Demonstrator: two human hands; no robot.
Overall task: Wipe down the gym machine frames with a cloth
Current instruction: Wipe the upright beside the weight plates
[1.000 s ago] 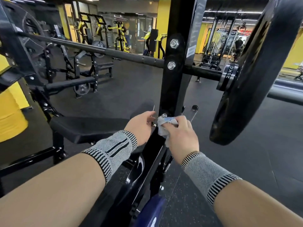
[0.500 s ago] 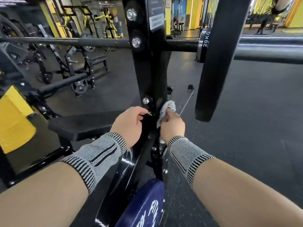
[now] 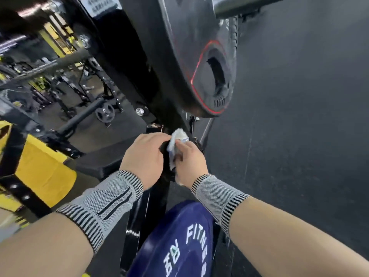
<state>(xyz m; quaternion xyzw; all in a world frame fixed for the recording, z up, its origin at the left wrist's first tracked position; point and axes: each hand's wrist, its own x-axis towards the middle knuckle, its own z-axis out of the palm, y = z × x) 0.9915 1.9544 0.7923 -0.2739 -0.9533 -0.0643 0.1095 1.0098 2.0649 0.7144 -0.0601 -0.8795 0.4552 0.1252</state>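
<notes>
A black upright frame post [image 3: 129, 80] of a bench-press rack slants up through the middle of the view. My right hand [image 3: 189, 160] grips a small white cloth [image 3: 176, 139] and holds it against the lower part of the post. My left hand [image 3: 143, 154] is on the left side of the same post, fingers curled toward the cloth's upper edge. Whether it pinches the cloth or only grips the post is hidden. Both wrists wear grey knitted bands.
A big black weight plate [image 3: 201, 62] with a red outline hangs just above my hands on the right. A blue plate [image 3: 177, 242] printed with white letters leans below my wrists. The black bench pad [image 3: 103, 158] and yellow padding [image 3: 42, 168] lie left; dark rubber floor [image 3: 299, 136] right.
My head has dropped and come closer, so the black plate now looms over my hands. My left hand has moved in until it meets the cloth. My right hand still holds the cloth on the post.
</notes>
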